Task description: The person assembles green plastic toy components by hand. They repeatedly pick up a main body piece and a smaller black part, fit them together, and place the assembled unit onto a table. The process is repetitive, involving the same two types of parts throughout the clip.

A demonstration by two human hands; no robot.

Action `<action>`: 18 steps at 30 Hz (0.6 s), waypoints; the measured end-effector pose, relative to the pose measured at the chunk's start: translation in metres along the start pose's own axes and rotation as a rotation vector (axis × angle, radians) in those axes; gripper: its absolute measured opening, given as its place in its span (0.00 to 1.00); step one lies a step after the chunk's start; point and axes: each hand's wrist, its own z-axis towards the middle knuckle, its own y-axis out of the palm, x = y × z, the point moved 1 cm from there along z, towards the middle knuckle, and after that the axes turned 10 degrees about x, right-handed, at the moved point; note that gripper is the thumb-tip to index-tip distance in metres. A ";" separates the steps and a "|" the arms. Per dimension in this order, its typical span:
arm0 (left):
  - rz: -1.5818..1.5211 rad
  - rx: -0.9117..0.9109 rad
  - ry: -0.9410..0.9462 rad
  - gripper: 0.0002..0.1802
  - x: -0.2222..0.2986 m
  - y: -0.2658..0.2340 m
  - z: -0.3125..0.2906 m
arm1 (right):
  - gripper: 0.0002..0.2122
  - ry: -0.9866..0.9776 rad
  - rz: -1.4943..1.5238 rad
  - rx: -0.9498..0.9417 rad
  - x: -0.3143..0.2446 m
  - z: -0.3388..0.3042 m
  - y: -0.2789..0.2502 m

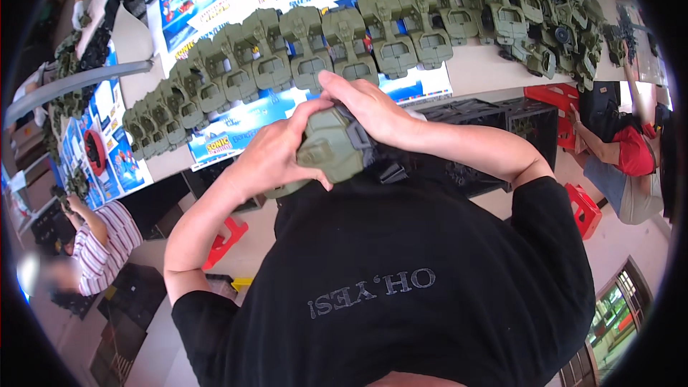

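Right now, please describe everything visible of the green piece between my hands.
The green piece is olive, angular and matte, plastic-looking, with dark parts on its right. It is held between the black shirt and the table. The left hand clasps its left side; the right hand covers its upper right. Its underside is hidden.
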 end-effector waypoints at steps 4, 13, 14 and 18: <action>-0.267 -0.032 -0.075 0.56 -0.022 -0.012 0.016 | 0.41 0.103 0.132 -0.156 -0.012 0.027 -0.013; -0.880 0.678 -0.165 0.47 -0.026 0.005 0.067 | 0.23 -0.636 -0.163 0.604 -0.016 0.000 -0.050; -0.937 0.760 -0.219 0.45 -0.022 0.008 0.082 | 0.29 -0.722 -0.286 0.611 -0.016 -0.009 -0.045; -1.098 0.844 -0.174 0.39 0.002 0.024 0.136 | 0.44 -0.569 -0.864 0.697 -0.014 -0.019 -0.025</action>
